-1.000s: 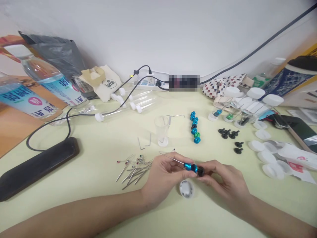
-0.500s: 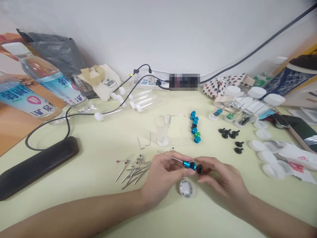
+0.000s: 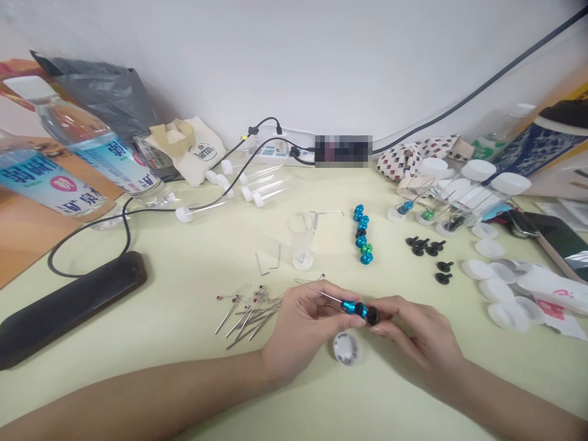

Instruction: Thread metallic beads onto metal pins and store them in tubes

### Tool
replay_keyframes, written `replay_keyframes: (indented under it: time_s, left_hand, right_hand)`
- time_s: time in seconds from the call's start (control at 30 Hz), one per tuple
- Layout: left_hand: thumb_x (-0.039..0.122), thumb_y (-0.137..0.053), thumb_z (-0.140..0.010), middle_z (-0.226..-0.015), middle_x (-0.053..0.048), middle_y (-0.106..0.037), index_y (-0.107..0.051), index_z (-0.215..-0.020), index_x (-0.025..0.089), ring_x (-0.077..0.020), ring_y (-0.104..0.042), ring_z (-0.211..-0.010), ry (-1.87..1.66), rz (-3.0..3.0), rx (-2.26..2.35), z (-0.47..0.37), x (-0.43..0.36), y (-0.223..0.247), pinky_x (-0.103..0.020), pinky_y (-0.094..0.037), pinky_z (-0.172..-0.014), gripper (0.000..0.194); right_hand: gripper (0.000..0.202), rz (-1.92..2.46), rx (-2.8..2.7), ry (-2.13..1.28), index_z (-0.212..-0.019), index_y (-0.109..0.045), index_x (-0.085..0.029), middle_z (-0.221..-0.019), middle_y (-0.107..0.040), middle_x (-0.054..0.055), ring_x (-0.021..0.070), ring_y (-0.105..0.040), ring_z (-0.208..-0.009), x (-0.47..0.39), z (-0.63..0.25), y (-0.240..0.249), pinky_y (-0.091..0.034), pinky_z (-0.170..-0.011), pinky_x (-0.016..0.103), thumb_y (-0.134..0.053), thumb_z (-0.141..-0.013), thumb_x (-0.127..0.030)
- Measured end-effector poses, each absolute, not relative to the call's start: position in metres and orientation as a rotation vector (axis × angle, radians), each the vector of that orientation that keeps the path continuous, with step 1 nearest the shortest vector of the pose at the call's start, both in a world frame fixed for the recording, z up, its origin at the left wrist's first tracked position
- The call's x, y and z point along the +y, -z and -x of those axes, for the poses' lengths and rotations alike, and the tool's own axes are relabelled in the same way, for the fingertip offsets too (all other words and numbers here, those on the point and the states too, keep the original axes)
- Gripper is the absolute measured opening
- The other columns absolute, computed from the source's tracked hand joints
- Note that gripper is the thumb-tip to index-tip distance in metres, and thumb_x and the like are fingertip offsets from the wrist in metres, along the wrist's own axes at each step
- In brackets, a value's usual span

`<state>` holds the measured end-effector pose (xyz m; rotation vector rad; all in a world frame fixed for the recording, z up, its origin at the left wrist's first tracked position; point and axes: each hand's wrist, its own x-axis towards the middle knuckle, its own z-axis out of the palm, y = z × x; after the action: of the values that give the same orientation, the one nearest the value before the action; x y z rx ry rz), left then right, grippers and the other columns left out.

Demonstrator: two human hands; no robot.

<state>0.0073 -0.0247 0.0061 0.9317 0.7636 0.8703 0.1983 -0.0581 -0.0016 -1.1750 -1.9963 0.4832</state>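
My left hand [image 3: 305, 331] pinches a blue metal handle [image 3: 349, 306] with a black ring and a thin metal rod pointing up and left. At the handle's right end sits a black disc-shaped end piece [image 3: 373, 316]. The fingertips of my right hand [image 3: 418, 331] close on that black end piece from the right. Just below the hands stands a small white cap [image 3: 345, 350] holding several tiny dark bits. Left of my left hand lies a loose pile of thin metal rods [image 3: 248, 318], some with small coloured ends.
A row of blue, green and black metal parts [image 3: 361, 236] lies beyond the hands. Black knobs [image 3: 429, 245] and white caps [image 3: 493, 298] are to the right. A clear cup [image 3: 301, 239] stands among hex keys [image 3: 278, 257]. A black case [image 3: 73, 309] and water bottles [image 3: 101, 147] occupy the left.
My right fingertips have come closer together at the black end piece. The handle has shifted very slightly right; the things on the table lie as before.
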Motion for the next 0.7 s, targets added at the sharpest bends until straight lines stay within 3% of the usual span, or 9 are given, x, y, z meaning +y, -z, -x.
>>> replay_keyframes:
  time_s: [0.3,0.47,0.7]
  left_hand:
    - [0.010,-0.080,-0.064,-0.081,-0.004,-0.075,-0.073,-0.082,0.016,-0.0140,-0.069,-0.074,-0.878,-0.924,0.798,-0.0078,-0.0245,-0.0059,-0.023,-0.057,-0.071,0.021]
    - [0.013,-0.080,-0.064,-0.078,-0.003,-0.074,-0.072,-0.080,0.015,-0.0144,-0.069,-0.072,-0.877,-0.932,0.826,-0.0076,-0.0248,-0.0069,-0.024,-0.058,-0.071,0.019]
    - [0.011,-0.080,-0.064,-0.076,-0.002,-0.073,-0.073,-0.080,0.016,-0.0122,-0.069,-0.071,-0.889,-0.926,0.781,-0.0078,-0.0252,-0.0068,-0.021,-0.057,-0.071,0.018]
  right_hand:
    - [0.021,1.187,-1.973,-0.440,-0.109,-0.056,-0.022,-0.068,-0.070,-0.001,0.0110,-0.067,-0.056,-0.0579,-0.1975,0.0004,-0.053,-0.054,0.018,-0.050,-0.094,-0.036]
    - [0.007,1.230,-1.912,-0.396,-0.093,-0.058,-0.024,-0.071,-0.073,-0.002,0.0114,-0.070,-0.060,-0.0613,-0.1960,-0.0003,-0.054,-0.053,0.017,-0.053,-0.092,-0.029]
    - [0.009,1.200,-1.939,-0.408,-0.095,-0.059,-0.022,-0.075,-0.074,0.000,0.0108,-0.070,-0.062,-0.0611,-0.1977,0.0000,-0.054,-0.055,0.016,-0.052,-0.093,-0.028]
